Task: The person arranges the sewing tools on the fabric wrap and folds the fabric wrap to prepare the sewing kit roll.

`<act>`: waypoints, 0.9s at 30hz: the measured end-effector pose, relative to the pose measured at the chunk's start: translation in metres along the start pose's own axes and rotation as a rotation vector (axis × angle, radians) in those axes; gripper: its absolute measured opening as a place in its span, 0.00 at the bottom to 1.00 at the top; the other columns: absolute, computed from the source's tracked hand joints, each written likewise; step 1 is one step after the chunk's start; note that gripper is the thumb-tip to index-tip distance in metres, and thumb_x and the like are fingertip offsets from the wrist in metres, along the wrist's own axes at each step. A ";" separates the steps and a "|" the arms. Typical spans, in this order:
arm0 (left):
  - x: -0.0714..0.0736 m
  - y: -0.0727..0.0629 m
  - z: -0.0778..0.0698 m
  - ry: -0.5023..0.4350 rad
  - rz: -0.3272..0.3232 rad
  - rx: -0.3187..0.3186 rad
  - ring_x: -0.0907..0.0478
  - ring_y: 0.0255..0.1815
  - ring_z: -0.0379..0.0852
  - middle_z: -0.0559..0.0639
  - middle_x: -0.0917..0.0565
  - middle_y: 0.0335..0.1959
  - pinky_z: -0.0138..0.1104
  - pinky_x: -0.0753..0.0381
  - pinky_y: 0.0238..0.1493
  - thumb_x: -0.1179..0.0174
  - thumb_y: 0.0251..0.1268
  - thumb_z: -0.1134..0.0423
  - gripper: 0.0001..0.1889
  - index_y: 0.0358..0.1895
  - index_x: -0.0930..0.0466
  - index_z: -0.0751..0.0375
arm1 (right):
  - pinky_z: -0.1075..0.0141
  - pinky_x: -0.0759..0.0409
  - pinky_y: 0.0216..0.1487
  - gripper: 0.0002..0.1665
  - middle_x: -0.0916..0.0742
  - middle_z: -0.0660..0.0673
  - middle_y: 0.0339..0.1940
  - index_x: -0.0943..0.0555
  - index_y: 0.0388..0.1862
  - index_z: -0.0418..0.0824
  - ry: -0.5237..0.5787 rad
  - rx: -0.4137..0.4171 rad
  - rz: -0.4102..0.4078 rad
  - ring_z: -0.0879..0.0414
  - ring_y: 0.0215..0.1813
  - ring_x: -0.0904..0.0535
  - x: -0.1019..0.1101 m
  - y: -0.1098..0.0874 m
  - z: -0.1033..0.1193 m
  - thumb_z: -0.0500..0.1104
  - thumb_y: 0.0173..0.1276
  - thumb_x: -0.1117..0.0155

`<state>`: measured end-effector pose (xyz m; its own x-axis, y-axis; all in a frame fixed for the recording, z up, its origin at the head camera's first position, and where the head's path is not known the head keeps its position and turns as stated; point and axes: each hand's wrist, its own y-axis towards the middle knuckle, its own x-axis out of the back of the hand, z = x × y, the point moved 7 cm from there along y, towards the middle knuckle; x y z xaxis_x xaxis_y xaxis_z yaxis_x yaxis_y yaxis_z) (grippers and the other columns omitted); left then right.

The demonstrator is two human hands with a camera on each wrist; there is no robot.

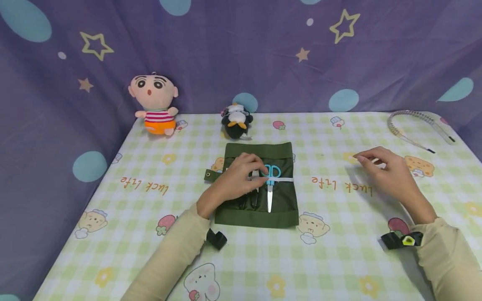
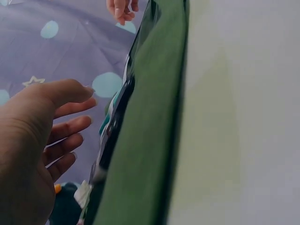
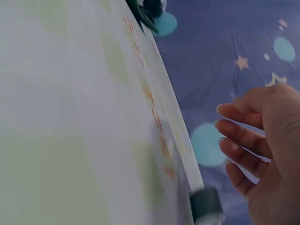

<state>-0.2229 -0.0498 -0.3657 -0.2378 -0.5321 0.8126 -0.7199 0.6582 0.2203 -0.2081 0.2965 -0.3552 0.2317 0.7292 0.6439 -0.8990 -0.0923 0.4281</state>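
Note:
A dark green fabric tool roll (image 1: 284, 200) lies spread on the table. Scissors (image 1: 270, 196) with light blue handles sit in it under a white elastic strap (image 1: 287, 179). To their left are black-handled tools (image 1: 254, 200), partly covered by my left hand (image 1: 241, 175), so their kind cannot be told. That hand hovers over the roll with loosely bent fingers, its thumb by the scissors' handles; in the left wrist view nothing is between thumb and fingers. My right hand (image 1: 391, 171) hangs above the tablecloth right of the roll, fingers relaxed, holding nothing.
A plush doll (image 1: 160, 104) in a striped shirt sits at the back left. Behind the roll is a penguin plush (image 1: 236, 121). A headband (image 1: 412, 113) lies at the back right. The checked tablecloth (image 1: 339, 267) reaches a purple curtain (image 1: 263, 54).

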 end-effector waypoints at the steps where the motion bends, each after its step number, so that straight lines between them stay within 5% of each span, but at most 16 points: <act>1: -0.002 0.002 -0.001 0.002 0.007 0.002 0.29 0.56 0.51 0.50 0.20 0.52 0.49 0.31 0.60 0.34 0.75 0.58 0.06 0.47 0.12 0.54 | 0.80 0.31 0.47 0.07 0.13 0.63 0.40 0.10 0.45 0.37 -0.004 -0.007 -0.013 0.77 0.44 0.25 0.005 -0.003 -0.004 0.33 0.73 0.33; 10: -0.014 0.015 -0.009 -0.017 0.048 0.005 0.31 0.57 0.50 0.51 0.21 0.56 0.48 0.32 0.62 0.35 0.75 0.58 0.09 0.50 0.12 0.55 | 0.82 0.36 0.47 0.09 0.21 0.75 0.40 0.12 0.47 0.32 -0.070 -0.097 -0.083 0.78 0.46 0.28 0.038 -0.027 -0.035 0.35 0.73 0.33; 17: -0.020 0.019 -0.009 0.017 0.053 -0.001 0.30 0.59 0.51 0.51 0.21 0.56 0.48 0.33 0.64 0.33 0.73 0.56 0.10 0.52 0.13 0.54 | 0.81 0.35 0.43 0.13 0.16 0.36 0.49 0.15 0.52 0.29 -0.163 -0.198 0.025 0.77 0.47 0.31 0.040 -0.038 -0.054 0.37 0.75 0.34; 22: -0.023 0.021 -0.009 0.024 0.050 -0.010 0.31 0.60 0.51 0.51 0.22 0.57 0.48 0.33 0.65 0.33 0.73 0.56 0.10 0.52 0.13 0.53 | 0.79 0.31 0.33 0.16 0.13 0.33 0.42 0.16 0.54 0.29 -0.194 -0.278 0.109 0.81 0.34 0.31 0.035 -0.042 -0.063 0.39 0.75 0.33; 27: -0.024 0.021 -0.008 0.029 0.051 -0.014 0.31 0.61 0.52 0.52 0.22 0.58 0.48 0.33 0.65 0.33 0.73 0.56 0.10 0.51 0.13 0.53 | 0.79 0.31 0.31 0.16 0.14 0.32 0.43 0.17 0.54 0.28 -0.201 -0.291 0.134 0.82 0.34 0.32 0.033 -0.044 -0.067 0.39 0.75 0.33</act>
<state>-0.2267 -0.0191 -0.3759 -0.2551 -0.4825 0.8379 -0.6979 0.6916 0.1858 -0.1855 0.3702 -0.3949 0.1472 0.5737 0.8057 -0.9875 0.0396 0.1523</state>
